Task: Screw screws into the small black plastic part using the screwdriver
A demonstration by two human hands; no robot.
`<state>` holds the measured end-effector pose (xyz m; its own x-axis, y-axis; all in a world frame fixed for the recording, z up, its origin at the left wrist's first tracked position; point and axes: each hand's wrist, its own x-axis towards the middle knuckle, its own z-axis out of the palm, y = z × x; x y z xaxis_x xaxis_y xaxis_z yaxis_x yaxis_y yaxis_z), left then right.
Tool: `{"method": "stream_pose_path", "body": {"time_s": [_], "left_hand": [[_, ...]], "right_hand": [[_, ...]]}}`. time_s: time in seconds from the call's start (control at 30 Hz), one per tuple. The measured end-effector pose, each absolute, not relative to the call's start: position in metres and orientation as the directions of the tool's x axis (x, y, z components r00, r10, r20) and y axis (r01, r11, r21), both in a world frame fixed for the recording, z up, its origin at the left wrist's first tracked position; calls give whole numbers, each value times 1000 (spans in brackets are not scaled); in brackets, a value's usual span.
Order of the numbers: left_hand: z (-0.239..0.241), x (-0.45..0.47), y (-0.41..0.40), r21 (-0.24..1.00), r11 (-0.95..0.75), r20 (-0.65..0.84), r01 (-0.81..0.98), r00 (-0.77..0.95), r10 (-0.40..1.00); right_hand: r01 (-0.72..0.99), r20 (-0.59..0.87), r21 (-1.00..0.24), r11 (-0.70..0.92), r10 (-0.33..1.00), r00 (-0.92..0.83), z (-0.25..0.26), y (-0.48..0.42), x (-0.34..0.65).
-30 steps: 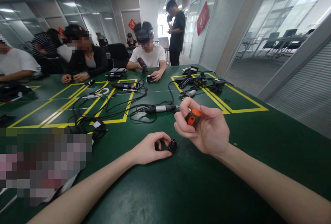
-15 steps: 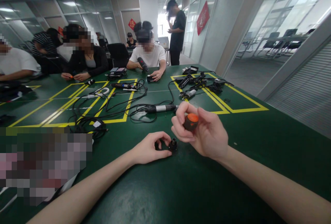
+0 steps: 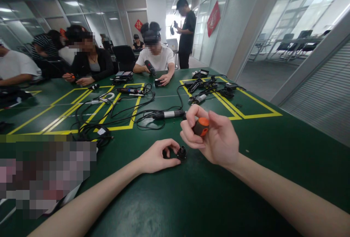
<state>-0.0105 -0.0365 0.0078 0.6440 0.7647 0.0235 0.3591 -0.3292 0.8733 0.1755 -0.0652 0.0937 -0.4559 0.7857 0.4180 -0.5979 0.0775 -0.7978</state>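
My left hand (image 3: pixel 157 156) rests on the green table (image 3: pixel 207 197) with thumb and fingers pinched round a small black round part (image 3: pixel 181 152), holding it upright on the surface. Just above and to the right of that part, my right hand (image 3: pixel 216 138) is closed round a stubby screwdriver with an orange and black handle (image 3: pixel 201 126). The handle's orange end points toward me; its tip is hidden behind my fingers.
A tangle of black cables (image 3: pixel 120 115) and a silver-black tool (image 3: pixel 169 114) lie inside yellow taped boxes (image 3: pixel 131 120) beyond my hands. More black tools (image 3: pixel 207 85) sit at the far right box. Several other people sit at the far and left sides, one stands behind.
My right hand has turned the screwdriver handle a little between its fingers and shifted slightly left. My left hand has kept its hold on the black part.
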Motion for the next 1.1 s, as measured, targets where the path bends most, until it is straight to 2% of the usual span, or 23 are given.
{"method": "stream_pose_path", "body": {"time_s": [0.27,0.43,0.83,1.1], "left_hand": [[10,-10,-37,880,-323,19,349,653,757],[10,-10,-37,872,-332,24,359,647,762],[8,-10,-37,875,-331,24,353,652,758],[6,-11,-37,874,-329,26,357,642,766]], "right_hand": [[-555,428,-817,157,809,-402,94,-63,174],[-552,373,-828,101,834,-407,95,-62,174],[-544,445,-820,177,796,-412,95,-63,177],[-573,422,-813,104,784,-455,93,-64,177]]}}
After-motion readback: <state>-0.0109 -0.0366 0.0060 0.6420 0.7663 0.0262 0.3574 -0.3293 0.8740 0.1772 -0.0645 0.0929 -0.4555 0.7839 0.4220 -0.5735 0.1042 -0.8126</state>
